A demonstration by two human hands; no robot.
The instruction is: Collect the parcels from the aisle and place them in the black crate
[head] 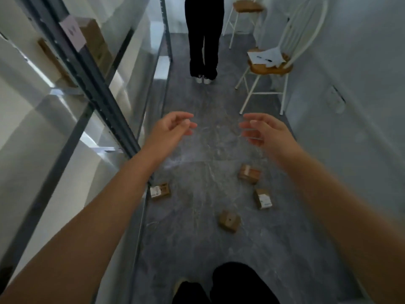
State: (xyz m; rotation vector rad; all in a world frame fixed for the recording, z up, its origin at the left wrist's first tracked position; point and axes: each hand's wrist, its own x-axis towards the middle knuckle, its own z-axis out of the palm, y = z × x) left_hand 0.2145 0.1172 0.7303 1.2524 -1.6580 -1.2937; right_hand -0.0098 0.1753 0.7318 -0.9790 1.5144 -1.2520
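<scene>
Several small brown cardboard parcels lie on the grey marbled aisle floor below my outstretched arms. One with a white label (pixel 160 191) rests against the foot of the shelving at left. A taped one (pixel 249 174) and a labelled one (pixel 263 198) lie to the right. A plain one (pixel 229 220) sits nearest my legs. My left hand (pixel 173 128) and my right hand (pixel 263 129) are raised side by side above the floor, fingers apart and loosely curled, holding nothing. No black crate is in view.
Metal shelving (pixel 87 69) with cardboard boxes runs along the left side. A person in black trousers (pixel 205 40) stands further down the aisle. Two white chairs with wooden seats stand on the right; the nearer chair (pixel 270 66) carries papers. A pale wall borders the right.
</scene>
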